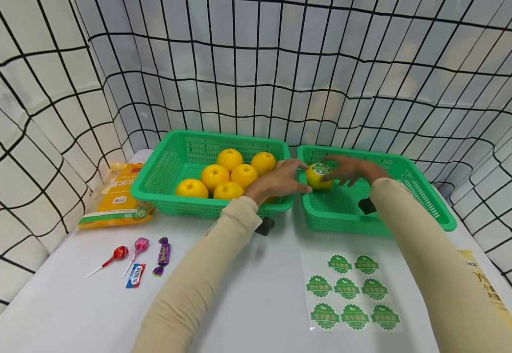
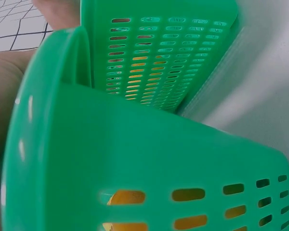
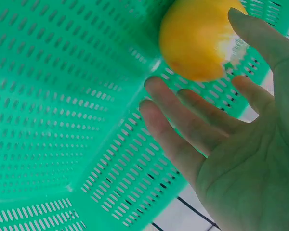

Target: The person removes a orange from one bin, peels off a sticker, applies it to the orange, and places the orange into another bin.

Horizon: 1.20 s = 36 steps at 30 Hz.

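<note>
An orange with a green round sticker sits at the left end of the right green basket. My right hand is beside it inside that basket, fingers loosely spread; in the right wrist view its thumb overlaps the orange. Over the neighbouring rims of both baskets lies my left hand, fingers extended towards the orange. Several more oranges lie in the left green basket. The basket wall covers much of the left wrist view.
A sheet of green stickers lies in front of the right basket. On the left are a yellow bag, two lollipops, a purple-wrapped candy and a small wrapped candy. Another yellow package is at the right. Black netting surrounds the table.
</note>
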{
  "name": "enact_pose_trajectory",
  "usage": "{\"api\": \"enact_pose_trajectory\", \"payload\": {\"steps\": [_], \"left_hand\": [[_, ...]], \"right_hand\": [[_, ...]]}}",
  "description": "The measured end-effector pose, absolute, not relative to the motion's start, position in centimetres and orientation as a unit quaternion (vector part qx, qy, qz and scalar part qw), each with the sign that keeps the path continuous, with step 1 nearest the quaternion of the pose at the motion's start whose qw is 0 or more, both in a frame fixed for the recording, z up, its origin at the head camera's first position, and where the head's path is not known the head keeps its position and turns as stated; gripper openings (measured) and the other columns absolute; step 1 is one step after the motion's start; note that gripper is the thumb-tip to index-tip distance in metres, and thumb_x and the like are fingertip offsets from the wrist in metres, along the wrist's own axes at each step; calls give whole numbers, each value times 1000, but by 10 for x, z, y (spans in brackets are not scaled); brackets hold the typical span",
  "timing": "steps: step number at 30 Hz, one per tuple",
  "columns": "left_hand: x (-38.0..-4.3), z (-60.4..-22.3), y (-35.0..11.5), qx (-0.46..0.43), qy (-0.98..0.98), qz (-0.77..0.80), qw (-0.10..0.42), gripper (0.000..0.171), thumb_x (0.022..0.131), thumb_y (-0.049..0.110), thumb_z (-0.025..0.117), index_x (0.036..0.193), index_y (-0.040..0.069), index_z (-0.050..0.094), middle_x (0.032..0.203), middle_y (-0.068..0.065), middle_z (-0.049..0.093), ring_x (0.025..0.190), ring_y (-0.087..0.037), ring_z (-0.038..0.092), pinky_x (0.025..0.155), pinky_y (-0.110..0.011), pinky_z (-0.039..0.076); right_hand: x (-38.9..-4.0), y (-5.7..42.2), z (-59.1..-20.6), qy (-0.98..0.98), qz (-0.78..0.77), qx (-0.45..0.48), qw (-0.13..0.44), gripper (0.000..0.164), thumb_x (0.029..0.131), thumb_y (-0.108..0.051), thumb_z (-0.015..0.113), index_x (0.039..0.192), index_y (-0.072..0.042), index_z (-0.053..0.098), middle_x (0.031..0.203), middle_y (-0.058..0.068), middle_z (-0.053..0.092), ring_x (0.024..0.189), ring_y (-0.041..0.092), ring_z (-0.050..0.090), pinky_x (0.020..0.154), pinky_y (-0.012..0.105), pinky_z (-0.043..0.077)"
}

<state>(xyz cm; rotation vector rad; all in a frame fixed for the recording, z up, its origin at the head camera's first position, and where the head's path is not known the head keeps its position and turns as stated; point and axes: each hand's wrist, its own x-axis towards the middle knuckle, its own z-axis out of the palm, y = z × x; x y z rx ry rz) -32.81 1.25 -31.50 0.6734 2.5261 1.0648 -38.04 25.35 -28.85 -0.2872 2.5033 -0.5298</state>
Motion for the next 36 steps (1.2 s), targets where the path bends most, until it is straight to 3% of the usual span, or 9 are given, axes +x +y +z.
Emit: {"api": "enact_pose_trajectory", "payload": {"steps": [6,11,16,21,23,28,33,36], "left_hand": [[-327,-314,9,236,888,367,146,69,103,35,72,162,16,40,175,-4,23,163,-25,10,131,-52,20],[-326,-309,-9,244,884,372,142,73,102,36,72,164,18,37,174,-6,25,161,-29,16,129,-53,25],[-334,-295,-51,221,886,393,111,72,101,45,70,162,23,40,175,-3,25,162,-35,12,129,-60,21],[-354,-280,-95,200,884,408,109,69,102,49,68,160,23,42,171,-5,33,158,-35,28,126,-57,30],[-367,-274,-107,198,886,403,116,69,103,48,67,160,20,42,170,-8,34,155,-35,33,125,-56,33],[-398,-270,-131,173,887,398,158,69,106,42,63,164,18,36,174,-14,24,157,-38,27,125,-61,29],[-406,-287,-152,120,875,412,226,66,108,38,60,166,19,34,176,-11,19,160,-38,21,122,-66,31],[-408,-299,-158,101,865,426,247,62,108,35,62,163,18,39,175,-11,21,161,-38,20,123,-66,31]], "right_hand": [[-364,251,-275,951,-189,-139,200,76,112,-38,54,167,-3,16,161,41,32,137,60,48,107,69,48],[-319,241,-277,959,-198,-177,103,68,110,-41,57,163,-5,35,161,33,39,141,55,46,110,71,43],[-275,229,-297,940,-261,-216,46,64,110,-37,60,163,-9,39,168,21,36,151,47,37,117,71,36],[-256,218,-317,930,-280,-238,17,65,109,-38,61,164,-12,39,169,17,37,157,44,30,122,70,29],[-253,215,-320,928,-285,-241,10,66,109,-39,61,165,-13,37,169,15,37,157,44,29,122,70,28],[-248,212,-325,925,-302,-228,-14,66,109,-41,60,166,-18,35,170,12,35,158,43,27,123,71,26],[-240,208,-332,910,-334,-246,-22,65,109,-34,62,166,-14,36,170,13,36,157,39,31,124,67,28],[-233,206,-334,903,-354,-243,-5,65,110,-36,61,167,-17,35,171,11,33,159,38,28,123,69,27]]}}
